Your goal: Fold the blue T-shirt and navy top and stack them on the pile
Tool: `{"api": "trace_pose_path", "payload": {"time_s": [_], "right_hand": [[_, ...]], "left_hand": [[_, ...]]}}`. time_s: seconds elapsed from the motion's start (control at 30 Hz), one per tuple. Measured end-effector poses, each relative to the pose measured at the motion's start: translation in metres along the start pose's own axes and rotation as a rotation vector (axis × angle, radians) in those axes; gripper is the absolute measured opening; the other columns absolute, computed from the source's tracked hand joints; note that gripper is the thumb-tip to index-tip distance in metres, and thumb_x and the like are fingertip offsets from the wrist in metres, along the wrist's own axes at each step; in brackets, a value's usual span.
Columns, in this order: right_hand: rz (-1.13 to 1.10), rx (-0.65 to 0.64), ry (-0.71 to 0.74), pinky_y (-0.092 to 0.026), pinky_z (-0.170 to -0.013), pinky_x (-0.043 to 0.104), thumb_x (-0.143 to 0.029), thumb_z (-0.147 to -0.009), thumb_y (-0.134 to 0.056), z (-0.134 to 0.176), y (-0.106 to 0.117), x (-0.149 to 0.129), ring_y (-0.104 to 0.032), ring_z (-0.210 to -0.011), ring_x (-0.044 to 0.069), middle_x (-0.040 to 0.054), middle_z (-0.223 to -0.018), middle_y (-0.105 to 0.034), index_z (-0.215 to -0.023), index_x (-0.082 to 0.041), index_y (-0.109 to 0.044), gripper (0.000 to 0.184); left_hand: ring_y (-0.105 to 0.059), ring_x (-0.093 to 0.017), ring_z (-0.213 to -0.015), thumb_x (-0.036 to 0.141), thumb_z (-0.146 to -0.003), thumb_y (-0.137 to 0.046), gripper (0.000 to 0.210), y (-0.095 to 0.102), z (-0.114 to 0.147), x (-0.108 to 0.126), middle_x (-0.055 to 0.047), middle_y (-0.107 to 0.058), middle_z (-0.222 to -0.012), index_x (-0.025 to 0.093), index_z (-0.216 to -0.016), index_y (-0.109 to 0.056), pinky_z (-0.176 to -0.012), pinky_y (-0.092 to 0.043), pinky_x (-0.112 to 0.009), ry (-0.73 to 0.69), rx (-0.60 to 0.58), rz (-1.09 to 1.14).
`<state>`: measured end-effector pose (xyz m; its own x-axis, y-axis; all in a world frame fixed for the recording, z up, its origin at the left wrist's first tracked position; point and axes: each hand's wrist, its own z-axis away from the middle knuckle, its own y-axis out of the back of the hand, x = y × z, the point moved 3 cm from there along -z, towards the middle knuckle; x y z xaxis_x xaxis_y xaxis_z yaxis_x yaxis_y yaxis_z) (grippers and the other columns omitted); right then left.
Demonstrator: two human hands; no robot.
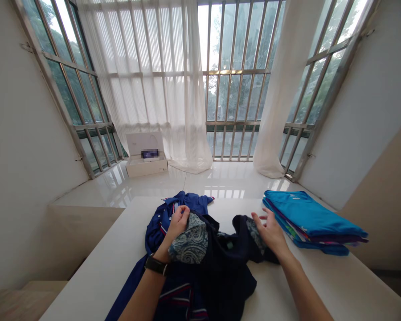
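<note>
A dark navy garment [229,263] with grey-blue paisley patches lies bunched in front of me, part of it raised. My left hand [178,225], a black band on its wrist, is closed on this garment beside one paisley patch [190,238]. At the other side, my right hand [270,228] rests against the second paisley part [255,234], thumb and fingers apart. Under and left of the navy garment is a blue shirt [157,229] with red and white trim, crumpled. Its lower portion is partly covered by my left forearm and the navy garment.
To the right, a stack of folded clothes [307,216] with bright blue on top sits on the white table [96,263]. An open white box [147,167] stands on the window ledge [220,178]. Sheer curtains [187,111] hang before the barred windows; walls close in both sides.
</note>
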<state>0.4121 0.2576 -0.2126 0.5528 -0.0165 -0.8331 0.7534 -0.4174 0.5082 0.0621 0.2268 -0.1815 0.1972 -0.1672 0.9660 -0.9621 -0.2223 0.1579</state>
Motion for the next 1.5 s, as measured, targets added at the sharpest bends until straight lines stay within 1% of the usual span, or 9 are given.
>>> {"api": "trace_pose_path", "payload": {"time_s": [0.27,0.4,0.53,0.8,0.9,1.07,1.2,1.37,1.5], "right_hand": [[0.353,-0.302,0.406,-0.045,-0.097,0.048,-0.053,-0.077,-0.061,0.011,-0.027,0.012,-0.06,-0.115,0.034,0.0154,-0.121,-0.067,-0.109,-0.021,-0.069,0.046],[0.304,-0.4,0.449,-0.048,-0.091,0.041,-0.043,-0.079,-0.061,0.017,-0.028,0.005,-0.065,-0.104,0.029,0.0108,-0.113,-0.07,-0.108,-0.024,-0.07,0.036],[0.348,-0.369,0.426,-0.049,-0.078,0.035,-0.037,-0.08,-0.06,0.018,-0.025,-0.001,-0.067,-0.086,0.025,0.005,-0.092,-0.074,-0.088,-0.028,-0.072,0.017],[0.255,0.253,0.315,-0.047,-0.072,0.039,-0.044,-0.09,-0.039,0.001,0.014,-0.003,-0.063,-0.087,0.029,0.0129,-0.097,-0.067,-0.103,-0.02,-0.058,0.034],[0.207,0.168,0.351,-0.049,-0.076,0.04,-0.031,-0.086,-0.039,-0.001,0.01,-0.005,-0.063,-0.088,0.027,0.0106,-0.099,-0.064,-0.101,-0.021,-0.056,0.025],[0.0,-0.242,0.522,-0.05,-0.085,0.038,-0.03,-0.088,-0.044,0.036,-0.015,-0.046,-0.062,-0.091,0.022,0.0065,-0.102,-0.063,-0.113,-0.022,-0.055,0.028],[-0.093,-0.637,0.576,-0.043,-0.057,0.027,-0.042,-0.087,-0.059,0.075,-0.037,-0.073,-0.053,-0.062,0.014,-0.0011,-0.081,-0.064,-0.097,-0.023,-0.062,0.021],[-0.088,-0.541,0.559,-0.03,-0.052,0.026,-0.043,-0.094,-0.049,0.07,-0.039,-0.069,-0.039,-0.052,0.011,-0.0053,-0.053,-0.045,-0.059,-0.021,-0.053,0.042],[-0.231,-0.47,0.447,-0.037,-0.054,0.025,-0.046,-0.087,-0.061,0.057,-0.026,-0.066,-0.046,-0.057,0.011,-0.0014,-0.079,-0.064,-0.099,-0.022,-0.066,0.028]], "left_hand": [[-0.055,-0.028,-0.109,0.047,-0.088,-0.057,0.029,-0.014,0.023,0.03,-0.009,-0.065,-0.106,0.02,-0.088,-0.068,-0.101,-0.039,-0.046,-0.287,-0.034,-0.535],[-0.06,-0.023,-0.097,0.056,-0.091,-0.05,0.041,-0.014,0.037,0.046,-0.007,-0.068,-0.1,0.022,-0.098,-0.071,-0.09,-0.046,-0.037,-0.23,-0.396,-0.469],[-0.06,-0.028,-0.108,0.052,-0.062,-0.081,0.07,-0.013,0.047,0.036,-0.008,-0.064,-0.122,0.023,-0.123,-0.061,-0.094,-0.046,-0.036,-0.147,-0.69,-0.527],[-0.065,-0.022,-0.084,0.02,-0.087,-0.052,0.011,-0.006,0.028,0.031,-0.003,-0.069,-0.087,0.021,-0.093,-0.06,-0.077,-0.045,-0.03,-0.216,-0.293,-0.677],[-0.067,-0.025,-0.084,0.025,-0.093,-0.047,0.011,-0.003,0.024,0.03,-0.005,-0.069,-0.086,0.022,-0.099,-0.056,-0.076,-0.044,-0.033,-0.177,-0.151,-0.728],[-0.066,-0.02,-0.082,0.024,-0.097,-0.041,0.01,-0.035,0.045,0.036,-0.002,-0.067,-0.086,0.023,-0.103,-0.049,-0.073,-0.045,-0.028,-0.259,-0.383,-0.36],[-0.065,-0.019,-0.088,0.021,-0.096,-0.041,0.013,-0.058,0.061,0.04,-0.003,-0.067,-0.094,0.023,-0.106,-0.05,-0.078,-0.046,-0.027,-0.307,-0.458,-0.25],[-0.064,-0.019,-0.095,0.02,-0.091,-0.049,0.02,-0.055,0.059,0.04,-0.004,-0.067,-0.103,0.022,-0.11,-0.053,-0.086,-0.048,-0.03,-0.311,-0.393,-0.263],[-0.063,-0.021,-0.102,0.015,-0.08,-0.062,0.041,-0.056,0.063,0.042,-0.004,-0.066,-0.11,0.022,-0.119,-0.052,-0.092,-0.048,-0.032,-0.34,-0.486,-0.271]]}}
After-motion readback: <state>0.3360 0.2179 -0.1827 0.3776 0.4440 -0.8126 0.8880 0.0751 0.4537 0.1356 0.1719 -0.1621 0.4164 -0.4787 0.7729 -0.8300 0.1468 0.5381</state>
